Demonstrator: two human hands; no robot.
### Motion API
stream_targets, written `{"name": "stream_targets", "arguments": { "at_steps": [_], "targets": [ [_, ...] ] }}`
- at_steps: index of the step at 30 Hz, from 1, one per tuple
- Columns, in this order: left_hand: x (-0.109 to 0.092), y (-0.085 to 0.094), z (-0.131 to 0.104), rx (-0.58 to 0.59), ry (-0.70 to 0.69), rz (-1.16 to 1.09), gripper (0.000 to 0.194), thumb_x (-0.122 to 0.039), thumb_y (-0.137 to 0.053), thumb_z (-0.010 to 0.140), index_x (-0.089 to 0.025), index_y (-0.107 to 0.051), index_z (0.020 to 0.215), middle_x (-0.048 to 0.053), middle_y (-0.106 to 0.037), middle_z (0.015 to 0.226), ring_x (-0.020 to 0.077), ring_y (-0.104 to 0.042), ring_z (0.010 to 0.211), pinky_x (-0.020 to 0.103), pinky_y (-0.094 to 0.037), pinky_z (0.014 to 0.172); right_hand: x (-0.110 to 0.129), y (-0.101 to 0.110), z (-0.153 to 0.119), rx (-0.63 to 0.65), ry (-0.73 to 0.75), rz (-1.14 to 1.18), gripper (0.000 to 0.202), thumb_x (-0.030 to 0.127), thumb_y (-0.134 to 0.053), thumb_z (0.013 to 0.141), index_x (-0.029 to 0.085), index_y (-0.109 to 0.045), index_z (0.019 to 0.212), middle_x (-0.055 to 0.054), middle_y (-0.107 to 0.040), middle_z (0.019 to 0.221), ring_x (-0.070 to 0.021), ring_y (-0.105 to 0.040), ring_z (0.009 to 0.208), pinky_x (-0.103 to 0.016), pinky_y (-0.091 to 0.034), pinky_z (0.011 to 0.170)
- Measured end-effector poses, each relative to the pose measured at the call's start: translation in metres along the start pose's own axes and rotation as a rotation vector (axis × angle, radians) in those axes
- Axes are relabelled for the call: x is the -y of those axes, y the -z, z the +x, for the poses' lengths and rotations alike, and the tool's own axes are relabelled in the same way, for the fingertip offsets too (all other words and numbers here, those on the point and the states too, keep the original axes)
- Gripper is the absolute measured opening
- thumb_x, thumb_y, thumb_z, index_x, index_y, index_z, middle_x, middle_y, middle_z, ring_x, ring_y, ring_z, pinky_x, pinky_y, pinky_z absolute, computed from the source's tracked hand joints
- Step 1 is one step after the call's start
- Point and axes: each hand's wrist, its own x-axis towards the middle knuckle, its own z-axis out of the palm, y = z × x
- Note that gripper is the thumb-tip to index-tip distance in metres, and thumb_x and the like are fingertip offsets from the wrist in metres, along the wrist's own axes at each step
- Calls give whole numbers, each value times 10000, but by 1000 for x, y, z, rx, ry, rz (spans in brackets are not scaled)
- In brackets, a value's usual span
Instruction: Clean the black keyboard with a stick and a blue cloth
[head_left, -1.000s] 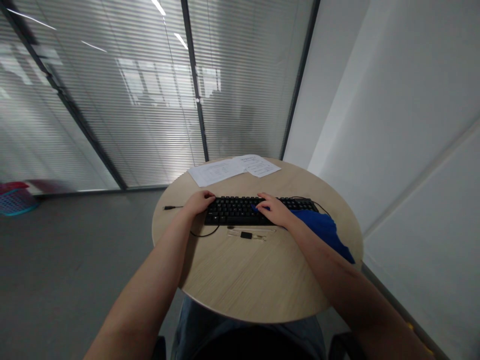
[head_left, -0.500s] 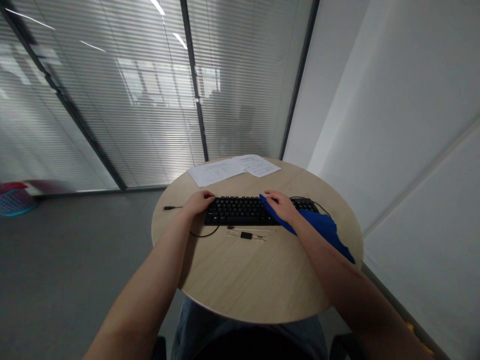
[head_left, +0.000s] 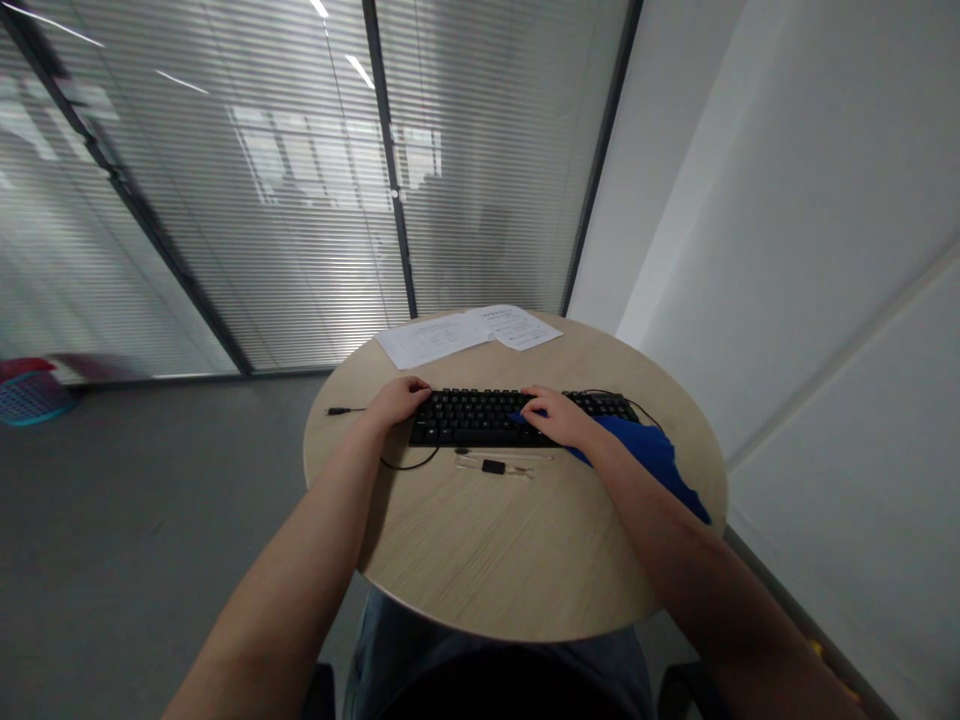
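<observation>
A black keyboard (head_left: pixel 476 420) lies flat on the round wooden table (head_left: pixel 495 560). At its left end my left hand (head_left: pixel 401 400) grips the upper corner with closed fingers. My right hand (head_left: pixel 555 415) is over the right part of the keys, its fingers closed on a blue cloth (head_left: pixel 649 455). A small bit of the cloth shows at the fingertips on the keys; the rest spreads from under my wrist toward the table's right edge. My right hand and forearm hide part of the keyboard and cloth.
Printed papers (head_left: pixel 465 335) lie at the table's far side. A cable plug (head_left: pixel 341 411) sticks out left of the keyboard. Just in front of the keys lie thin sticks and a small black piece (head_left: pixel 493 467). A blue and red basket (head_left: pixel 34 392) stands on the floor at left.
The cloth's raised tip by my right fingers has gone down onto the keys, mostly under the hand. My right hand has shifted only slightly; my left hand stays on the corner.
</observation>
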Motion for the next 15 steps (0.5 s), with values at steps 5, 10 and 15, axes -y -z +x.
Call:
{"name": "stream_targets", "arguments": {
  "at_steps": [5, 10, 15],
  "targets": [
    [2, -1, 1, 8, 3, -39, 294, -364, -575, 815, -195, -756, 974, 70, -777, 982, 244, -699, 939, 316, -518, 862, 5, -5, 0, -75, -44, -57, 219, 225, -572, 906, 199, -789, 886, -127, -648, 1336, -258, -618, 1227, -419, -438, 1098],
    [3, -2, 2, 13, -3, -42, 310, -380, -564, 823, -191, -750, 984, 73, -776, 982, 244, -701, 937, 315, -517, 848, 6, -4, -1, -58, -12, -78, 212, 240, -589, 903, 207, -797, 918, -126, -626, 1372, -270, -585, 1275, -437, -422, 1120],
    [1, 0, 0, 5, 1, -41, 278, -354, -575, 809, -202, -756, 956, 65, -780, 959, 245, -701, 931, 317, -519, 852, 6, 0, -1, -44, -1, -100, 184, 199, -618, 865, 227, -799, 852, -105, -648, 1339, -278, -587, 1267, -464, -417, 1125]
  ]
}}
